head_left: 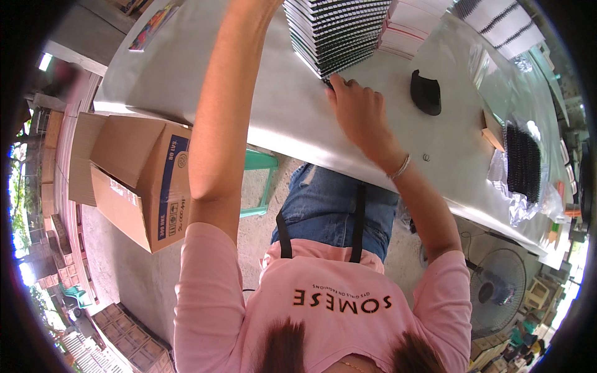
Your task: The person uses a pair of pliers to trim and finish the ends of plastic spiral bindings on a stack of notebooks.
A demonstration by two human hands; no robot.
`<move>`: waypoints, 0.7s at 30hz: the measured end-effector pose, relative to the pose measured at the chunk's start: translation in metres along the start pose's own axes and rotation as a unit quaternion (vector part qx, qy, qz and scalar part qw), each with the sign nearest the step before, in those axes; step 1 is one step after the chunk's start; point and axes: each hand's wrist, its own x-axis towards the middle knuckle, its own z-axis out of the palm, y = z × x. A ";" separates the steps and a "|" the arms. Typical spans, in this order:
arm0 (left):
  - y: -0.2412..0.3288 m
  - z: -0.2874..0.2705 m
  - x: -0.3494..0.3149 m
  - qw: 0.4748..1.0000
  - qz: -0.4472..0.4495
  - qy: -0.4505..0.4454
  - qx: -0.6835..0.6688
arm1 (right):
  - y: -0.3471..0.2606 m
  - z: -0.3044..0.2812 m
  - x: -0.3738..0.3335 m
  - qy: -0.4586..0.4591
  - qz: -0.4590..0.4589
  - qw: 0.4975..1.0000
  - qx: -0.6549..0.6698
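A tall stack of spiral-bound notebooks [336, 37] with black wire bindings stands at the table's top middle, cut off by the upper edge. My right hand [364, 115] is at the stack's near lower corner. Its fingers are curled and its thumb and forefinger grip that corner; the other fingertips are hidden. My left forearm [227, 105] reaches up along the stack's left side. The left hand itself lies beyond the top edge of the picture. Right of my right hand, a curved black piece [426, 93] rests on the silvery table [298, 115].
An open cardboard box [130, 168] stands left of the table, near a green stool [258, 180]. More bound notebooks [497, 22] and white sheets [410, 25] lie at the far right. Black binding coils [522, 161] sit on plastic at the right. A fan [494, 292] stands below.
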 end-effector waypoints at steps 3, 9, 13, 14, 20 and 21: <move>0.005 0.002 0.003 0.997 0.068 -0.029 0.024 | 0.036 -0.025 0.061 -0.360 0.115 0.899 0.223; -0.012 -0.026 -0.037 0.988 -0.028 0.135 0.066 | 0.044 -0.037 0.057 -0.364 0.072 0.911 0.181; -0.030 -0.063 -0.096 0.973 -0.113 0.063 0.193 | 0.047 -0.052 -0.011 -0.182 0.130 0.974 0.028; -0.037 -0.069 -0.111 0.971 -0.148 0.037 0.186 | 0.061 -0.048 -0.029 -0.111 0.116 0.987 -0.033; -0.084 -0.107 -0.178 0.933 -0.172 -0.032 0.316 | 0.089 -0.051 -0.035 0.053 0.092 0.994 -0.020; -0.088 -0.100 -0.181 0.927 -0.155 -0.032 0.340 | 0.091 -0.052 -0.019 0.045 0.093 0.991 0.079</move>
